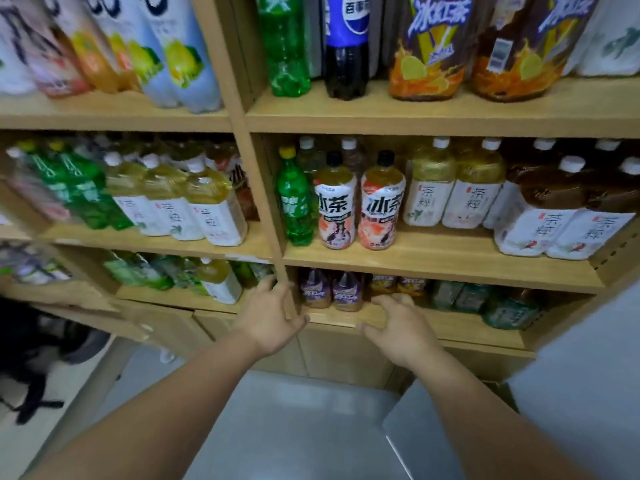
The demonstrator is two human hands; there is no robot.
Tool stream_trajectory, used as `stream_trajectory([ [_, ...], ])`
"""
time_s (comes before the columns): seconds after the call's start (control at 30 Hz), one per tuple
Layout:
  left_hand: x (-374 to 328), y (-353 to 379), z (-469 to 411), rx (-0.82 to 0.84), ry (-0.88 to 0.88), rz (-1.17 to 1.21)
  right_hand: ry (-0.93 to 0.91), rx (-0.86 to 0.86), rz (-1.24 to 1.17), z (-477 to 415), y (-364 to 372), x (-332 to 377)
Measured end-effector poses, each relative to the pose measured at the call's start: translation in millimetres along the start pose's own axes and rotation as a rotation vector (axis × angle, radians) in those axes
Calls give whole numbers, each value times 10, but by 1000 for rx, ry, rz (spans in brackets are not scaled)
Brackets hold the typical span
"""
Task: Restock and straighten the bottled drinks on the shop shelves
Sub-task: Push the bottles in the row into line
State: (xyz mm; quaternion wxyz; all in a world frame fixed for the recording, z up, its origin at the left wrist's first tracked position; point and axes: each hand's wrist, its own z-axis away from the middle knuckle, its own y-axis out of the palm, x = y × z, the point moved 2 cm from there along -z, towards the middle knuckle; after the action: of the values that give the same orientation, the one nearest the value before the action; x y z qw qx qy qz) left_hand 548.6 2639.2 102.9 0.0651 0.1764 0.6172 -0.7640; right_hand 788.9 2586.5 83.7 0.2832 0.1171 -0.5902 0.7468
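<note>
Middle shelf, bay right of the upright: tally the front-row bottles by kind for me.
Green soda bottle: 1
Black-capped iced tea bottles: 2
Pale yellow tea bottles: 2
Dark tea bottles: 2
Total: 7
More bottles stand behind these and are not counted.

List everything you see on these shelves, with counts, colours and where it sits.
green soda bottles: several, green, top and middle
cola bottle: 1, blue label, top right
large iced tea bottles: 2, orange-brown, top right
fruit-label bottles: several, pale, top left
black-capped tea bottles: 2, amber, middle right
white-capped tea bottles: many, yellow or brown, middle
purple-label bottles: 2, purple, lower right
shelves: tan wood
hands: 2, bare; left hand at upright, right hand at lower shelf edge
</note>
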Motion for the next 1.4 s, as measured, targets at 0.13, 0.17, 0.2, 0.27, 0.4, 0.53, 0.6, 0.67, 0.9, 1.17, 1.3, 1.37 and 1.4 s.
stream_trajectory([
  [0.13, 543, -280, -33, -55, -44, 56, -70, 22, 11, -96, 168, 585],
  [0.17, 681, -340, -70, -69, -53, 68, -91, 26, 10, -138, 209, 727],
  [0.2, 818, -394, -113, -83, -59, 83, -106, 29, -5, -185, 255, 866],
  [0.27, 1107, -496, -240, -110, -60, 123, -124, 18, -63, -295, 343, 1165],
  [0.4, 1646, -794, -569, -142, -20, 192, -138, -36, -177, -527, 512, 1813],
  [0.53, 2189, -1177, -847, -168, -14, 190, -112, -46, -205, -710, 687, 2368],
  [0.6, 2420, -1368, -960, -201, 7, 207, -108, -92, -251, -809, 755, 2613],
  [0.67, 2572, -1550, -1059, -269, 30, 231, -112, -140, -302, -929, 801, 2835],
  [0.9, 2604, -2041, -1464, -384, 103, 297, -103, -268, -348, -1365, 653, 3360],
  [1.17, 2528, -2209, -1789, -251, 102, 91, -75, -198, -271, -1686, 518, 3603],
  [1.3, 2524, -2217, -1759, -227, 113, 86, -68, -214, -299, -1656, 521, 3623],
  [1.37, 2527, -2202, -1740, -190, 108, 128, -77, -216, -298, -1618, 528, 3619],
  [1.4, 2525, -2197, -1730, -180, 111, 138, -84, -217, -299, -1598, 529, 3623],
])
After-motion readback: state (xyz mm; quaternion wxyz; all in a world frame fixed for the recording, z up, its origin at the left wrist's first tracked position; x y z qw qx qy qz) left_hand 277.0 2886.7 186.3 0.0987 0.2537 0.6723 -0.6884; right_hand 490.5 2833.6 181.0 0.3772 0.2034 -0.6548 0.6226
